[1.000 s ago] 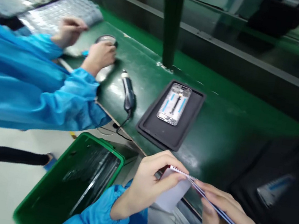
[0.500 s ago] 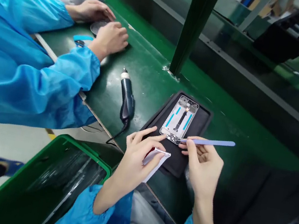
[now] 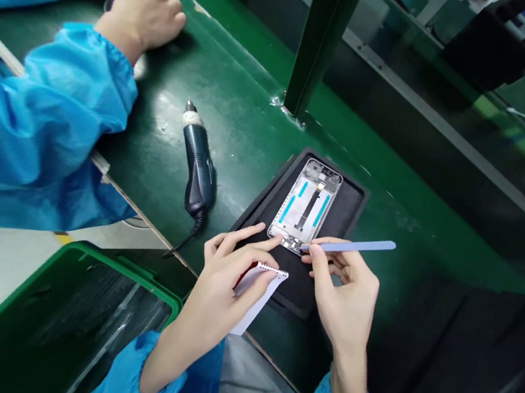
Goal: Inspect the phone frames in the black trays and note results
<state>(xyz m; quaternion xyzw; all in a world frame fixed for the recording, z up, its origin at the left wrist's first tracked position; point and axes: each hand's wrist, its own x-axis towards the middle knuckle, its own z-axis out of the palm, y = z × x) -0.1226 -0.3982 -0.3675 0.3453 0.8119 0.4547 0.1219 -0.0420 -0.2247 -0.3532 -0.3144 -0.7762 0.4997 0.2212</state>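
A phone frame (image 3: 296, 211) with blue strips and a dark ribbon cable lies in a black tray (image 3: 343, 216) on the green bench. My left hand (image 3: 226, 278) pinches a small sheet of white labels (image 3: 260, 301), with a perforated top edge and some red behind it, between thumb and fingers. Its fingertips reach the lower left corner of the phone frame. Held in my right hand (image 3: 348, 291) is a pair of light-blue tweezers (image 3: 360, 246), their tip at the frame's bottom end. Whether the tip grips any part is too small to tell.
An electric screwdriver (image 3: 199, 168) with a cord lies left of the tray. A co-worker's hands (image 3: 144, 16) rest on the bench beyond it. A green bin (image 3: 65, 250) stands below the bench edge. Black trays (image 3: 463, 354) sit at right. A dark post (image 3: 320, 44) rises behind.
The whole view has shifted, so the bench and screwdriver appear further left. My hands keep their grip on the label sheet and tweezers; the tweezers' tip stays at the frame's bottom end.
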